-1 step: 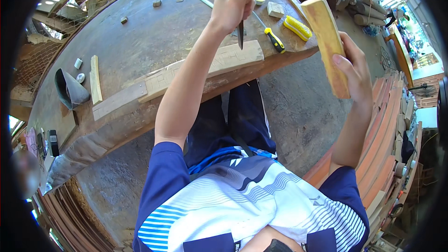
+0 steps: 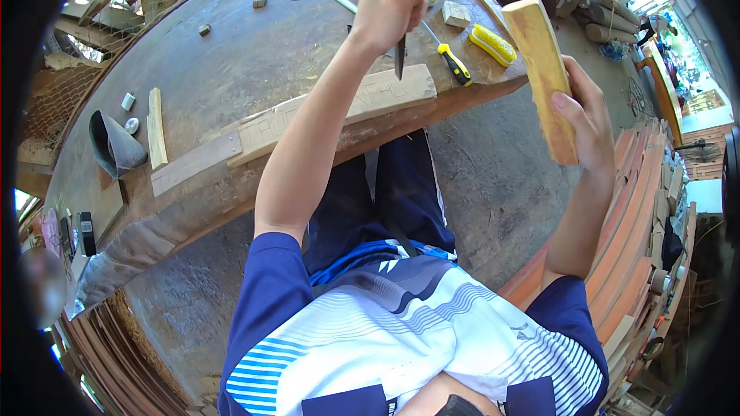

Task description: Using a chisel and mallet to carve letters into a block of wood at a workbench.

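My left hand (image 2: 389, 11) is closed around the dark handle of a chisel (image 2: 400, 62), held upright with its blade pointing down. The blade tip meets the far edge of a pale carved board (image 2: 385, 96) in this view; whether it touches the wood, I cannot tell. Out to the right, my right hand (image 2: 584, 115) grips a thick yellowish-brown wooden block (image 2: 539, 69) by its lower part, raised beyond the bench's end. My left forearm hides part of the board, which lies along the near edge of the bench (image 2: 231, 62).
Beyond the board lie a yellow-and-black screwdriver (image 2: 454, 64), a yellow brush (image 2: 492, 45) and a small pale block (image 2: 456, 14). A grey cup-like container (image 2: 116, 145) and a wood strip (image 2: 157, 129) are at left. Reddish planks (image 2: 609, 216) are stacked on my right.
My left hand has shifted very slightly right with the chisel. The wooden block in my right hand sits a touch lower.
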A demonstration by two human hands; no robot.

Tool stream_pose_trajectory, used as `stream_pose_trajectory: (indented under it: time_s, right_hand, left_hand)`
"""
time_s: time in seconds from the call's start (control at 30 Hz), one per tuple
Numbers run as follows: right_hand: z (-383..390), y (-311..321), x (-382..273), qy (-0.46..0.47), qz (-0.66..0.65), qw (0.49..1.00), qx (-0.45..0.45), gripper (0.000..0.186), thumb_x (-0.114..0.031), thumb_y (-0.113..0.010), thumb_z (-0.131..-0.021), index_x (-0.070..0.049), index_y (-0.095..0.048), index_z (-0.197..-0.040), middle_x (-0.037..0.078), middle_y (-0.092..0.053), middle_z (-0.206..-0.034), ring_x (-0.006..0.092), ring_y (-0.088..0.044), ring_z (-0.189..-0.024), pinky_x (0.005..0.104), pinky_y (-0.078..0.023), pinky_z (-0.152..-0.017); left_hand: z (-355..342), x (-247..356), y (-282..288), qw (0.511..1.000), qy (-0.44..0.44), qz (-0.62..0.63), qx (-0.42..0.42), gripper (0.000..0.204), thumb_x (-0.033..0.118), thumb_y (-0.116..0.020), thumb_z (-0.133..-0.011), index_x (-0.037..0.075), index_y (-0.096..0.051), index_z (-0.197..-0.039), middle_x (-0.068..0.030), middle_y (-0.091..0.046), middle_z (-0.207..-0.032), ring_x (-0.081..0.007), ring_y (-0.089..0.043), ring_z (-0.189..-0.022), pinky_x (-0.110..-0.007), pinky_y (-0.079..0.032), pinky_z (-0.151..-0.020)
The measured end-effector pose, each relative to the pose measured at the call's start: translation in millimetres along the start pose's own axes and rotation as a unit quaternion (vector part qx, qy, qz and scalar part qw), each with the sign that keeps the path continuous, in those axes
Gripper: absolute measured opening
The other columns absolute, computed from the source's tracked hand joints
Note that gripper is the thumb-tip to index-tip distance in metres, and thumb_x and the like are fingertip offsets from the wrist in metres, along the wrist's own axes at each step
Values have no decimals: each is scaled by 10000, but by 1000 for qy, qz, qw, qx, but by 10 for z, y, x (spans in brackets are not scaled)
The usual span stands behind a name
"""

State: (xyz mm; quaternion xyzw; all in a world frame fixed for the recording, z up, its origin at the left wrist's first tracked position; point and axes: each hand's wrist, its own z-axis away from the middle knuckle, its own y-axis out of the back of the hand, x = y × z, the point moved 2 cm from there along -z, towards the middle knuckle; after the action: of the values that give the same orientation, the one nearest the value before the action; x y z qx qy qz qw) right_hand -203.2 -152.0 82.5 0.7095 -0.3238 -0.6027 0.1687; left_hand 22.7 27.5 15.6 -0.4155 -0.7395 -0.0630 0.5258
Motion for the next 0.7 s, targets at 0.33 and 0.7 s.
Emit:
stream_pose_trajectory:
  time_s: [0.33, 0.7]
  right_hand:
    - [148, -10, 353, -63, -19, 998, 17, 606, -379, -579, -911, 37, -510, -1346, 103, -633, -886, 118, -614, -643, 254, -506, -546]
    - [254, 25, 396, -83, -21, 996, 40, 566, -391, -564, -933, 27, -517, -1311, 101, -640, -919, 113, -616, -659, 252, -508, -555]
  left_hand:
    - [-29, -238, -104, 992, -46, -120, -16, 300, 169, -644, -956, 30, -611, -692, -18, -518, -516, -89, -466, -448, -286, -361, -469]
    - [-49, -249, -133, 993, 1, -114, -2, 331, 151, -623, -908, 64, -541, -600, 18, -489, -518, -91, -465, -455, -293, -341, -439]
